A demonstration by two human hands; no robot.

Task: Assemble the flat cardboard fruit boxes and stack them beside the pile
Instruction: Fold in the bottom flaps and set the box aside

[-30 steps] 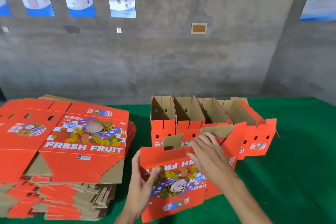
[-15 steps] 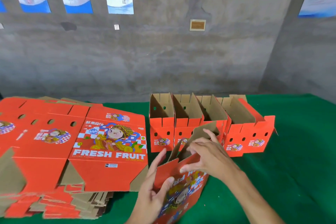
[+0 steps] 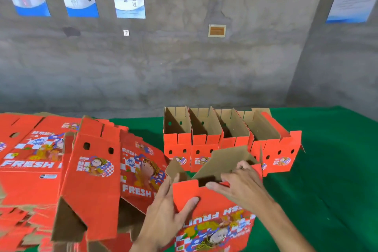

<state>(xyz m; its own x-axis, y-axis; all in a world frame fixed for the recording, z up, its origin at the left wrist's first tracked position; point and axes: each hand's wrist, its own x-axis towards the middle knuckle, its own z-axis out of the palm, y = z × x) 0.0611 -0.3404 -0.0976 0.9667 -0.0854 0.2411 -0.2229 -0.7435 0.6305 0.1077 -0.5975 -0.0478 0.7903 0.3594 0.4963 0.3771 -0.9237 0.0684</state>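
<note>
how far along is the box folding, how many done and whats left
Done: four assembled boxes stand open-topped in a row on the green table. In hand: a fifth box is partly opened, the left hand gripping its near wall with the thumb on the front, the right hand over its top at a brown flap. Left: a thick pile of flat boxes on the left, so most of the job remains.

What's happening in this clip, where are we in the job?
A person is folding an orange fruit box into shape on a green table. The left hand grips its near wall, thumb on the front; the right hand reaches over the open top, fingers on the brown inner flaps. Four assembled boxes stand in a row behind. The pile of flat boxes lies to the left.
</note>
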